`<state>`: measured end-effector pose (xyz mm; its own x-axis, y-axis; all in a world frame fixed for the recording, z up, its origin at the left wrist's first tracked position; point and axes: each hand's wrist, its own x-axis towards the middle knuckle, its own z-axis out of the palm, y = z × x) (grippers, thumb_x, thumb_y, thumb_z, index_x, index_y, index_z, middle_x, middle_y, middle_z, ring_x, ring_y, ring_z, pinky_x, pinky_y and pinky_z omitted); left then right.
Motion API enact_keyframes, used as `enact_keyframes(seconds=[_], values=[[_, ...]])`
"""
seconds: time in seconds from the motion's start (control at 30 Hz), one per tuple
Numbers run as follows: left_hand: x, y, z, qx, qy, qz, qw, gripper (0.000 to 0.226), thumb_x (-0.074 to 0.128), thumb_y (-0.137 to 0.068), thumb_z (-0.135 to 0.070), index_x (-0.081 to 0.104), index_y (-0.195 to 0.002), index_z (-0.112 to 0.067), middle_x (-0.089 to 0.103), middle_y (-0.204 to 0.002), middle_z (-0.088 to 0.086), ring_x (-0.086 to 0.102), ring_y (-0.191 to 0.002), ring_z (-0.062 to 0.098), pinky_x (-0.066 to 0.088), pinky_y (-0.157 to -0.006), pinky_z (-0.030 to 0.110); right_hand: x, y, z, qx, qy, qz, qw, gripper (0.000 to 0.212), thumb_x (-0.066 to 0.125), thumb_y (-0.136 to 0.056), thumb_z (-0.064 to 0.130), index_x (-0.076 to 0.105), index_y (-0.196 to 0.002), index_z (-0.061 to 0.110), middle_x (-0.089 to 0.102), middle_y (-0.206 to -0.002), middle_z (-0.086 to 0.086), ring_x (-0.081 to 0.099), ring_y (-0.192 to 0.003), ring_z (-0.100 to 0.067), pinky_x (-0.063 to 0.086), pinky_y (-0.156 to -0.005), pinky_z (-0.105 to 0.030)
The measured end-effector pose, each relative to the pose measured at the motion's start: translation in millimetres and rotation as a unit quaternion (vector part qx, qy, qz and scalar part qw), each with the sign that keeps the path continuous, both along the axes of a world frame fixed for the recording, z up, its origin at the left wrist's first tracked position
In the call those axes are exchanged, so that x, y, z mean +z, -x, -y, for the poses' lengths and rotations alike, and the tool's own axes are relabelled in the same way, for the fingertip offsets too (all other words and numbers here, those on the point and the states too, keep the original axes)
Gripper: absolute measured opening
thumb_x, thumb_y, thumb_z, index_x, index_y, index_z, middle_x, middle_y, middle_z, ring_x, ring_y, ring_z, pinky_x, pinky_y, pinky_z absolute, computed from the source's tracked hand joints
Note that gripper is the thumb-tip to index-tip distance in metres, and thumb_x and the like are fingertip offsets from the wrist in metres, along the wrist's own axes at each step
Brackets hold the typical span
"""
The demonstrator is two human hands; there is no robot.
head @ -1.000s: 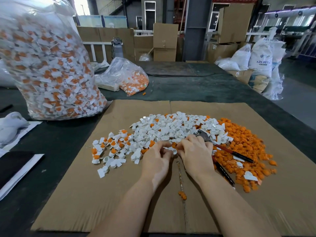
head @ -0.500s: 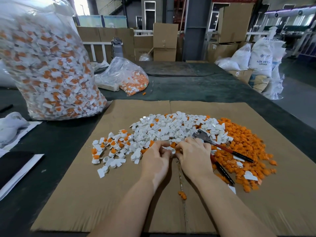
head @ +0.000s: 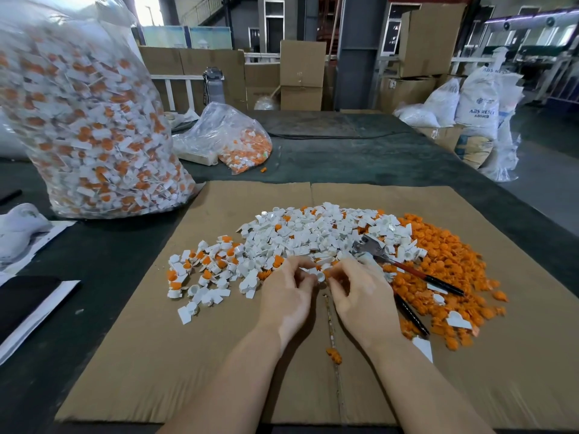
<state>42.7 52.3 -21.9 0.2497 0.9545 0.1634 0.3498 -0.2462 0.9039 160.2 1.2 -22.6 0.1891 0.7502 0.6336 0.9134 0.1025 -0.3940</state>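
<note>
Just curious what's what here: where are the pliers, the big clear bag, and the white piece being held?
pliers [head: 368, 247], head view, on the metal head.
big clear bag [head: 87, 126], head view, on its bulging side.
white piece [head: 320, 276], head view, on its round cup.

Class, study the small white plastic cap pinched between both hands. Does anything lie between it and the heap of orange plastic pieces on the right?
Yes: metal pliers with red-and-black handles lie just right of the right hand, between the white plastic cap and the orange heap.
</note>
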Motion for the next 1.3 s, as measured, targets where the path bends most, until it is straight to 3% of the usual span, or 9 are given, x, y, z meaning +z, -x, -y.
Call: enact_keyframes(seconds=[0.1,0.23,0.33,0.43,0.63,0.77,0.9,1.13,1.3], values=[[-0.3,0.2,0.0,-0.002,-0.003,-0.005,1.000,0.014,0.058,-0.092,-0.017,0.058,-0.099,-0.030,0.060,-0.077,-0.008,0.055,-0.072,0.001,0.036,-0.060,0.003,-1.7,-0.2,0.2,-0.003,-0.015,-0.019,1.000,0.011,0.073,-0.076,0.003,0.065,-0.080,0.008,0.064,-0.072,-0.001,0.058,-0.069,-0.016,0.050,-0.060,-0.028],[-0.1,0.0,0.3,-0.009,-0.005,-0.007,1.000,0.015,0.058,-0.092,-0.018,0.057,-0.099,-0.031,0.061,-0.076,-0.010,0.055,-0.071,-0.004,0.036,-0.061,0.001,-2.2,-1.0,-0.8,0.007,-0.015,-0.022,1.000,0.023,0.064,-0.082,-0.005,0.067,-0.103,0.002,0.069,-0.094,-0.010,0.066,-0.088,-0.022,0.054,-0.077,-0.032],[-1.0,-0.2,-0.6,-0.008,-0.003,-0.001,1.000,0.016,0.058,-0.092,-0.016,0.058,-0.099,-0.031,0.062,-0.075,-0.009,0.057,-0.071,-0.003,0.037,-0.060,0.002,-0.7,0.0,0.8,0.009,0.007,-0.054,0.998,0.015,0.061,-0.086,0.001,0.068,-0.099,0.006,0.068,-0.091,-0.005,0.064,-0.086,-0.018,0.052,-0.076,-0.027],[-2.2,-0.1,-1.5,-0.012,-0.002,-0.001,1.000,0.018,0.058,-0.092,-0.017,0.060,-0.103,-0.029,0.066,-0.078,-0.005,0.062,-0.078,0.007,0.039,-0.061,0.004,1.9,-0.7,2.2,0.001,-0.032,-0.053,0.998,0.007,0.068,-0.082,0.003,0.070,-0.088,0.007,0.064,-0.086,-0.003,0.058,-0.084,-0.016,0.048,-0.074,-0.024],[-1.7,1.5,-1.5,-0.018,-0.013,-0.019,1.000,0.016,0.059,-0.091,-0.022,0.058,-0.104,-0.032,0.065,-0.082,-0.008,0.061,-0.081,0.005,0.037,-0.063,0.001,2.6,-0.8,5.7,0.044,-0.025,-0.109,0.993,0.009,0.068,-0.081,0.002,0.071,-0.088,0.006,0.070,-0.080,-0.001,0.064,-0.073,-0.010,0.050,-0.069,-0.018],[-0.6,1.2,-0.8,-0.017,0.007,0.006,1.000,0.013,0.061,-0.090,-0.019,0.058,-0.099,-0.028,0.067,-0.080,-0.003,0.062,-0.078,0.008,0.039,-0.061,0.004,1.4,0.8,5.1,0.004,-0.004,-0.057,0.998,0.007,0.073,-0.080,0.012,0.067,-0.075,0.011,0.064,-0.067,0.004,0.057,-0.061,-0.010,0.046,-0.058,-0.025],[-1.0,0.9,-0.5,-0.017,0.027,0.026,0.999,0.009,0.062,-0.090,-0.017,0.058,-0.095,-0.025,0.068,-0.079,0.003,0.064,-0.075,0.014,0.041,-0.059,0.008,1.7,2.8,4.2,-0.011,-0.009,-0.038,0.999,0.014,0.074,-0.078,0.014,0.064,-0.070,0.014,0.057,-0.059,0.008,0.044,-0.055,-0.005,0.039,-0.061,-0.027],[0.8,1.4,0.5,-0.025,0.077,0.092,0.992,0.011,0.063,-0.088,-0.008,0.059,-0.091,-0.018,0.067,-0.078,0.014,0.064,-0.067,0.020,0.054,-0.070,0.033,-1.0,2.8,2.9,-0.015,0.007,-0.018,1.000,0.020,0.073,-0.078,0.012,0.058,-0.066,0.014,0.052,-0.054,0.008,0.037,-0.051,-0.003,0.044,-0.066,-0.033],[1.7,1.6,2.9,-0.041,0.054,0.066,0.995,0.013,0.062,-0.088,-0.007,0.059,-0.086,-0.019,0.067,-0.078,0.011,0.066,-0.073,0.023,0.054,-0.073,0.030,-2.4,3.1,2.4,-0.008,0.007,-0.009,1.000,0.027,0.075,-0.074,0.006,0.053,-0.060,0.013,0.052,-0.051,0.004,0.041,-0.047,-0.010,0.044,-0.063,-0.036]])
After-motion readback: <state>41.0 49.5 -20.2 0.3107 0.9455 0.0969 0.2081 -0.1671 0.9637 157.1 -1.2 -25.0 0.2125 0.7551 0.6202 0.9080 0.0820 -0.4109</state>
